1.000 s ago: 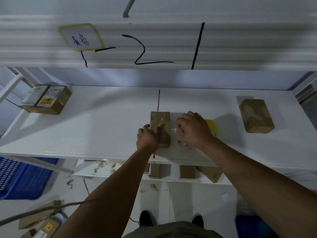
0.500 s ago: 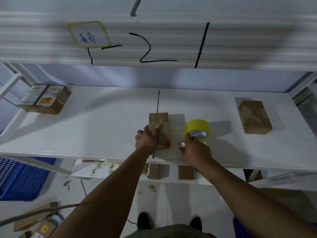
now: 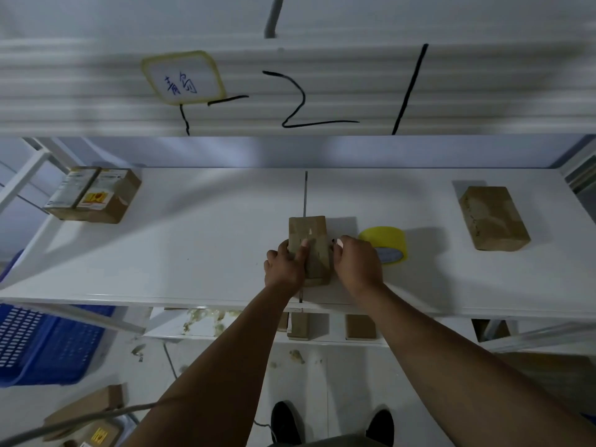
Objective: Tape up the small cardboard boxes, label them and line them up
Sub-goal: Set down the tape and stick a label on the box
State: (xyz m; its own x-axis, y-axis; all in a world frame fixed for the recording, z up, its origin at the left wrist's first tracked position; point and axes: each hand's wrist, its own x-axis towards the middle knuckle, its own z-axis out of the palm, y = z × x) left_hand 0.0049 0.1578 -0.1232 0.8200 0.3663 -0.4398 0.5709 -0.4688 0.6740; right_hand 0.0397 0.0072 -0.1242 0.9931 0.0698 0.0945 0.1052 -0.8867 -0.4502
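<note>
The upper shelf edge (image 3: 96, 101) bears a black marker "2" and "1" beside a yellow-rimmed tag (image 3: 182, 77) with blue handwriting I cannot read; the print on the labelled boxes (image 3: 93, 195) at far left is too small. Since half a second ago the right hand (image 3: 356, 267) has moved from in front of the yellow tape roll (image 3: 387, 237) to the small cardboard box (image 3: 308, 240), its curled fingers against the right side, grip unclear. The left hand (image 3: 285, 269) still grasps the box, which lies mid-shelf (image 3: 193, 253), long axis pointing away from the person
</note>
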